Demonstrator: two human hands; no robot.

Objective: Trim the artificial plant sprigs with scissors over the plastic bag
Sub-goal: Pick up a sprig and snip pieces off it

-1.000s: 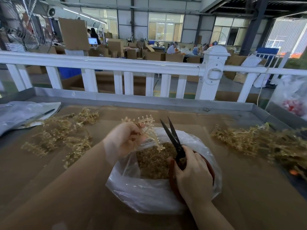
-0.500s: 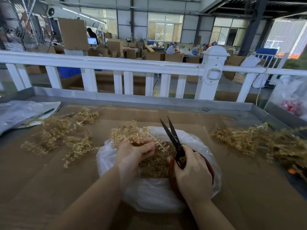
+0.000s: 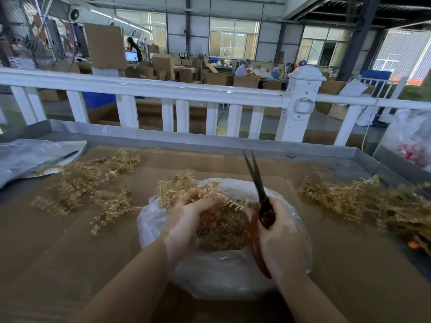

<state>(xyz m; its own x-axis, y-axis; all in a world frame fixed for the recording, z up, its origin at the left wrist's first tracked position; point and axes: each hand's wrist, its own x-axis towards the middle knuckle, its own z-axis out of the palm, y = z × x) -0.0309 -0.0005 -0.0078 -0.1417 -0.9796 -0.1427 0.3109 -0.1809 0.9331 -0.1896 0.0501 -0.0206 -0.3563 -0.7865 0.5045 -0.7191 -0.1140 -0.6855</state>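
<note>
A clear plastic bag (image 3: 221, 276) lies open on the brown cardboard-lined table, filled with golden trimmings (image 3: 224, 231). My left hand (image 3: 189, 220) grips a golden artificial sprig (image 3: 177, 187) over the bag's left rim. My right hand (image 3: 279, 238) holds black scissors (image 3: 258, 187) by their red handles, blades slightly apart and pointing up and away, just right of the sprig. One pile of golden sprigs (image 3: 91, 187) lies to the left of the bag. A larger pile (image 3: 363, 201) lies to the right.
A grey plastic bag (image 3: 30, 157) lies at the far left. The table has a raised metal rim (image 3: 186, 139) with a white fence (image 3: 300, 99) behind it. A bag with red items (image 3: 410, 145) stands at far right. People work among cardboard boxes beyond.
My left hand has moved from the bag's left edge to over the bag, turning the sprig toward the scissors. The scissors stayed nearly still, blades a little narrower.
</note>
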